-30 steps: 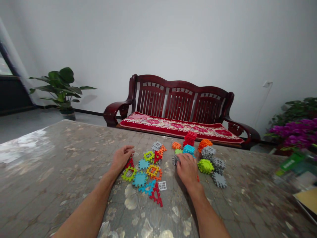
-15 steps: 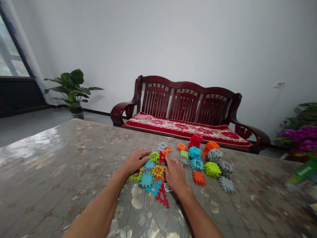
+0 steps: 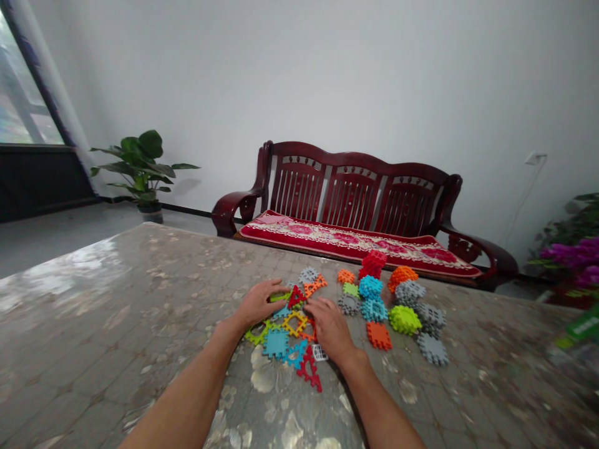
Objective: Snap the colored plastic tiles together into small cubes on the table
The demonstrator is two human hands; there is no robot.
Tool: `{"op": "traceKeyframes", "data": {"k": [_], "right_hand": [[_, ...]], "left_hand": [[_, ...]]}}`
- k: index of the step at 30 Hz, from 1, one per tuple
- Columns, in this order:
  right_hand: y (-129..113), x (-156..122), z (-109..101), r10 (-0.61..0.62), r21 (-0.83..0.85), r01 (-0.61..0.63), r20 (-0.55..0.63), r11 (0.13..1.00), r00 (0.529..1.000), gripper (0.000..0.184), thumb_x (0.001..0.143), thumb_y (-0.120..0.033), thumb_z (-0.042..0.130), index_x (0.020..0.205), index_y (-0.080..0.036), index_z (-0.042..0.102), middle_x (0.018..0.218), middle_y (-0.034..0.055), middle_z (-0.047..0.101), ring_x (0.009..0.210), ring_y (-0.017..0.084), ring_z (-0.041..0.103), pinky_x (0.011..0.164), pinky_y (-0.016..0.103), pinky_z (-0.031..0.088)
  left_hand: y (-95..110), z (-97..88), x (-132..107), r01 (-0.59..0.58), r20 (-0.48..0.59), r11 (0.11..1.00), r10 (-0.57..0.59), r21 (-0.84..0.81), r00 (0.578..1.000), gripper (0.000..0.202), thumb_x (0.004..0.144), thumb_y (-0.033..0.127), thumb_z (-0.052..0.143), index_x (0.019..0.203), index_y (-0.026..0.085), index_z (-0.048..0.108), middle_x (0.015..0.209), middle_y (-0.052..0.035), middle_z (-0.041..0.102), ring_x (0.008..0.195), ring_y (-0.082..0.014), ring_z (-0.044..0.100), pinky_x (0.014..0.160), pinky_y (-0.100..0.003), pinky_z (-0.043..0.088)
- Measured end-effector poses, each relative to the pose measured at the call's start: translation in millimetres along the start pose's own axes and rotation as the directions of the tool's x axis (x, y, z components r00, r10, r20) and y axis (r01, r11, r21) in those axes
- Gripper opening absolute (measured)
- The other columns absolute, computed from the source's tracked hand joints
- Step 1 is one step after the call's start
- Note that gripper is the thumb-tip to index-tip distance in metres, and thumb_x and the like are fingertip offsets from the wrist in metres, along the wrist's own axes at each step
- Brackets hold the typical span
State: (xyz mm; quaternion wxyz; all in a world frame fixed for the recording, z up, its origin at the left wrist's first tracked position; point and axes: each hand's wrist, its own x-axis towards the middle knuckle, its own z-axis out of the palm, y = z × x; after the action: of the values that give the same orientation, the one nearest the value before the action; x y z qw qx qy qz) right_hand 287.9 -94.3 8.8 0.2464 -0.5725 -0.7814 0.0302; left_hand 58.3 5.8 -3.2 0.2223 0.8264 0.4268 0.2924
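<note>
My left hand (image 3: 259,305) is on the left side of a loose cluster of plastic interlocking tiles. Its thumb and fingers close around a lime-green tile (image 3: 279,297). My right hand (image 3: 330,327) lies over the cluster's right side, fingers stretched out, their tips beside a red triangular tile (image 3: 296,297). Below the hands are a yellow frame tile (image 3: 294,323), a blue square tile (image 3: 276,343), a blue open tile (image 3: 296,355), a red triangular frame tile (image 3: 309,371) and a white grid tile (image 3: 320,353). The right fingers partly hide an orange tile (image 3: 309,330).
Stacked tiles stand to the right: red (image 3: 372,264), blue (image 3: 373,308), lime-green (image 3: 405,319) and grey (image 3: 432,348). A patterned cloth (image 3: 154,324) covers the table. Behind it is a wooden bench (image 3: 353,193). A green-labelled object (image 3: 583,327) lies at the right edge.
The red triangular tile has shifted left, toward my left hand. The lime-green tile now sits between my left thumb and fingers. My right fingertips have moved slightly left.
</note>
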Motion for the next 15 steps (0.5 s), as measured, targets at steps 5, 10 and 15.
{"op": "traceKeyframes", "data": {"k": [5,10,15], "right_hand": [[-9,-4,-10,0.049,-0.091,-0.052,-0.035,0.995,0.998,0.034,0.085,-0.004,0.049,0.101,-0.025,0.070,0.107,0.0031,0.071,0.108,0.021,0.057,0.095,0.034,0.043],[-6,-8,-12,0.100,-0.103,-0.109,-0.090,0.989,0.991,0.028,0.086,-0.009,0.053,0.104,-0.024,0.068,0.111,0.0035,0.069,0.107,0.022,0.056,0.094,0.034,0.043],[0,-5,-10,0.078,-0.129,-0.081,-0.033,0.988,0.996,0.026,0.089,-0.017,0.060,0.113,-0.025,0.066,0.125,0.0033,0.066,0.117,0.024,0.053,0.099,0.037,0.042]], "left_hand": [[1,0.3,0,0.050,-0.062,0.999,-0.051,-0.017,0.997,0.028,0.078,0.030,0.064,0.103,0.024,0.076,0.128,-0.0103,0.069,0.125,-0.0287,0.058,0.110,-0.041,0.039],[-4,2.1,1,0.082,-0.105,0.995,-0.087,-0.053,0.991,0.027,0.075,0.030,0.065,0.099,0.025,0.076,0.128,-0.0085,0.069,0.125,-0.0280,0.058,0.111,-0.041,0.038],[-8,4.8,2,0.080,-0.127,0.992,-0.092,-0.097,0.988,0.030,0.077,0.032,0.063,0.104,0.024,0.074,0.126,-0.0088,0.069,0.124,-0.0276,0.058,0.112,-0.041,0.037]]}}
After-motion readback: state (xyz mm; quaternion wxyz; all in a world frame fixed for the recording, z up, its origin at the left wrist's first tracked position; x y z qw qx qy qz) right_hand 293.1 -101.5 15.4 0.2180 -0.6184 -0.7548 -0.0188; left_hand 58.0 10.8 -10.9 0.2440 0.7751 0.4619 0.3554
